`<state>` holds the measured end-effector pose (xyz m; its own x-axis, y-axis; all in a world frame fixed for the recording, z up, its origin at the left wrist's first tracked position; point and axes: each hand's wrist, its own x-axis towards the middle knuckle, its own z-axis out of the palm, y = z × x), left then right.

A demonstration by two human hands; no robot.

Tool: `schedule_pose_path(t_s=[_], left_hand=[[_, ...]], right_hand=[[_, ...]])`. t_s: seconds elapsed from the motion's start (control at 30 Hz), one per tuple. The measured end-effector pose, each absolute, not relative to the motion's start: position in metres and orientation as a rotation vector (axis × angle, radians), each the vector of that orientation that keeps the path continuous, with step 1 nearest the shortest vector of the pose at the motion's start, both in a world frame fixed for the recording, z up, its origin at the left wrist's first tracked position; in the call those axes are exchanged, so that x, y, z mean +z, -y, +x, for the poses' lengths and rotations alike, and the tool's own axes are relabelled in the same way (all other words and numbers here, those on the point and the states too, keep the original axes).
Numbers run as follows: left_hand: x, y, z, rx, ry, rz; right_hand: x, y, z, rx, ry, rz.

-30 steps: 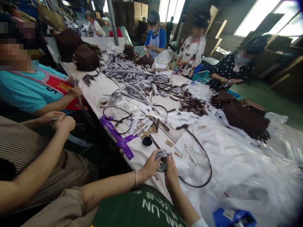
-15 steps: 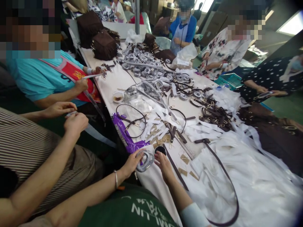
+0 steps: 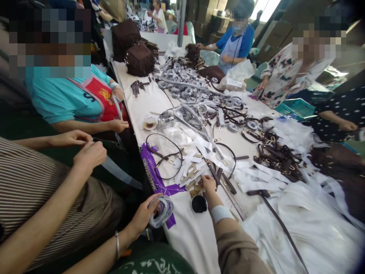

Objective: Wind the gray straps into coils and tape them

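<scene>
My left hand (image 3: 144, 215) grips a coiled grey strap roll (image 3: 161, 210) off the near edge of the long white table (image 3: 148, 104). My right hand (image 3: 208, 185) reaches forward over the table, fingers down on a heap of small white and tan paper strips (image 3: 190, 167) beside short brown straps (image 3: 221, 179). A round black lid-like disc (image 3: 199, 204) lies just under that wrist. A purple tape sheet (image 3: 154, 172) and a thin dark cord loop (image 3: 164, 156) lie left of the heap. A long brown strap (image 3: 281, 224) runs across white wrapping at the right.
Co-workers crowd both sides: a striped-sleeved person's hands (image 3: 85, 148) close on my left, a person in a turquoise shirt (image 3: 68, 99) beyond. Grey strap rolls (image 3: 182, 82), brown fringed bags (image 3: 139, 57), buckled straps (image 3: 276, 154) and white plastic sheeting (image 3: 313, 224) cover the table.
My hands separated: the left drew the grey roll back toward the table edge, the right let go and reached forward to the paper strips. The view swung left and down.
</scene>
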<state>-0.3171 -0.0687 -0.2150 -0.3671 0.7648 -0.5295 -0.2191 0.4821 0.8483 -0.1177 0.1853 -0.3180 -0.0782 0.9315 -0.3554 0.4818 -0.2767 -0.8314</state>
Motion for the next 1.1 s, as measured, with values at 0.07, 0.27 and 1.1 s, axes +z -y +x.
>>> schedule_pose_path(t_s=[0.07, 0.27, 1.1], left_hand=[[-0.213, 0.066, -0.322, 1.131, -1.638, 0.47], [-0.217, 0.052, -0.323, 1.125, -1.598, 0.463], [-0.243, 0.08, -0.308, 1.1, -1.534, 0.5]], right_hand=[[-0.319, -0.186, -0.107, 1.318, 1.513, -1.719], [-0.303, -0.198, -0.053, 1.092, 1.662, -1.808], [-0.301, -0.184, -0.165, 0.739, 3.322, -0.899]])
